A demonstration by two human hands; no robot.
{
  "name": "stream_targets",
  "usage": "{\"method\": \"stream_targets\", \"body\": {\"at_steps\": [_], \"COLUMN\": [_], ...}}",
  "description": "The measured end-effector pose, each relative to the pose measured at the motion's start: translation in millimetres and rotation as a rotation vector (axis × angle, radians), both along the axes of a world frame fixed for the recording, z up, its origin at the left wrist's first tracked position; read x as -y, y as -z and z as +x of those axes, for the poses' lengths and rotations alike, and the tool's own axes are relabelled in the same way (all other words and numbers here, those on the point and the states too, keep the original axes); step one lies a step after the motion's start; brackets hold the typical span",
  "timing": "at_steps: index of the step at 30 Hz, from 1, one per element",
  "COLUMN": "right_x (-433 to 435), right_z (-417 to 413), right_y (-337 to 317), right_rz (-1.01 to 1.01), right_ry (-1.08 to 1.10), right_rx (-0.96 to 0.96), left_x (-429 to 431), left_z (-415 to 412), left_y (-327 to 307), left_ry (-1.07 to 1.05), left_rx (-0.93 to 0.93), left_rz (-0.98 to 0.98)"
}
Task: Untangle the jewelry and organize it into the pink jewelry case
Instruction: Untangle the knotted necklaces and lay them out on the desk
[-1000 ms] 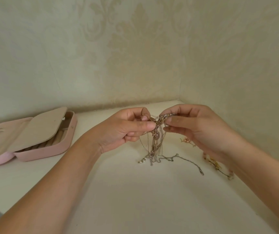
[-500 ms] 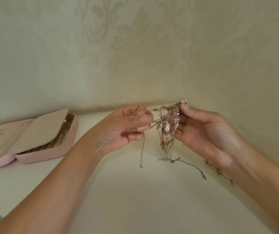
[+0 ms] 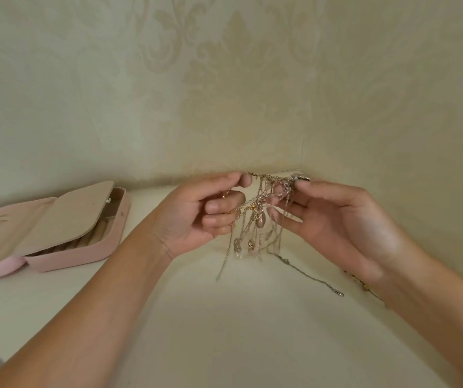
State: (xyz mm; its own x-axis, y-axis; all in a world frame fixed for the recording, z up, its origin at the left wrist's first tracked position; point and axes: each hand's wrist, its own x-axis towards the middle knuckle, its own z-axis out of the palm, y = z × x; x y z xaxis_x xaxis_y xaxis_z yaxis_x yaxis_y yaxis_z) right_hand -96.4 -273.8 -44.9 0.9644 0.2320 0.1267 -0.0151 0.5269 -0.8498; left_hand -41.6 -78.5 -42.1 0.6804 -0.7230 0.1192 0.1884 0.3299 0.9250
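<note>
Left hand (image 3: pixel 205 217) pinches gold strands, right hand (image 3: pixel 336 219) pinches far side of jewelry tangle (image 3: pixel 264 208). Knot held stretched between them above table (image 3: pixel 224 331), likely to expose crossings. Loose ends dangle. Pink jewelry case (image 3: pixel 56 228) lies open, well apart at left.

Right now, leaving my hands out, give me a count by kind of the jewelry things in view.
pink jewelry case: 1
tangle of chains, its single chains too knotted to count: 1
loose beaded strand at far right: 1
Total: 3
</note>
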Motion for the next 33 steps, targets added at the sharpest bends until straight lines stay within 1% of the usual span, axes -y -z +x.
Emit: {"method": "stream_targets", "body": {"at_steps": [2, 5, 6, 7, 9, 10, 11, 18, 23, 26, 30, 33], "right_x": [-2, -1, 0, 0, -1, -3, -5, -8, -7, -8, -12, -11], "right_z": [-2, -5, -6, -6, -10, -12, -14, -16, -16, -16, -17, -17], "right_y": [-2, -6, -8, -9, -13, -14, -15, -15, -13, -11, -7, -5], "right_rz": [-0.031, -0.065, -0.12, -0.237, -0.579, -0.7, -0.754, -0.754, -0.752, -0.792, -0.919, -0.969], "right_ry": [-0.014, 0.009, 0.031, 0.081, 0.191, 0.233, 0.267, 0.401, 0.38, 0.406, 0.477, 0.512], "right_rx": [-0.001, -0.01, 0.012, 0.053, 0.164, 0.207, 0.227, 0.284, 0.289, 0.316, 0.377, 0.392], "left_x": [1, 3, 3, 3, 3, 3, 3, 7, 9, 9, 10, 12], "left_z": [0, 0, 0, 0, -2, -2, -3, -7, -9, -9, -10, -11], "left_y": [-1, 0, 0, 0, -1, -1, -1, -2, -2, -2, -1, -1], "left_ry": [0.026, -0.014, -0.022, -0.021, -0.015, -0.016, -0.016, -0.071, -0.16, -0.23, -0.35, -0.392], "left_rx": [0.002, 0.011, 0.025, 0.043, 0.075, 0.09, 0.104, 0.133, 0.274, 0.356, 0.465, 0.495], "left_rz": [-0.006, 0.065, 0.077, 0.077, 0.08, 0.088, 0.099, 0.181, 0.324, 0.374, 0.438, 0.438]}}
